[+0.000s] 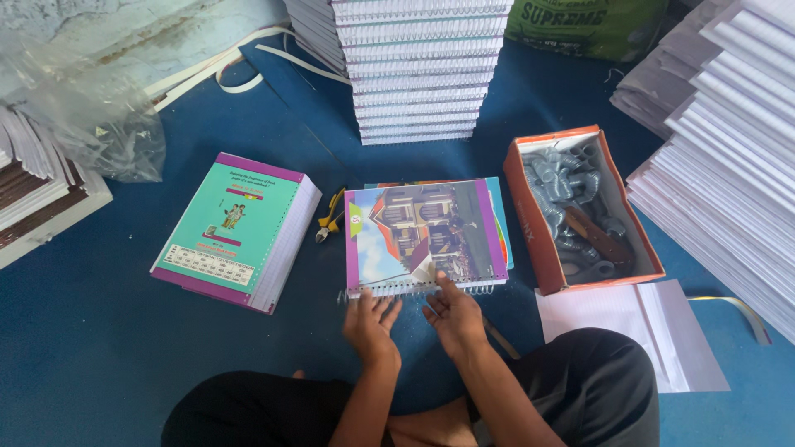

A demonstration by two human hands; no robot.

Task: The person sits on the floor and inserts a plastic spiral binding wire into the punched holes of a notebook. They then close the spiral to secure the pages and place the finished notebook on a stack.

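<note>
A blue floor (99, 348) is seen carrying everything, with a tall stack of spiral-bound books (421, 70) behind and piles of white page blocks (729, 165) at the right. Just left lies an unbound book block (236, 230) with a teal cover, and at the right an orange box (530, 223) of wire coils. In the middle, the notebook (422, 233) lies flat, its wire spiral (414, 289) along the near edge. The step in hand is judged to be seating this spiral; even rolling pressure appears called for. The left hand (370, 324) and right hand (454, 313) are laid open against the spiral, grasping nothing. Small pliers (330, 222) lie beside the notebook, clear of the hands.
</note>
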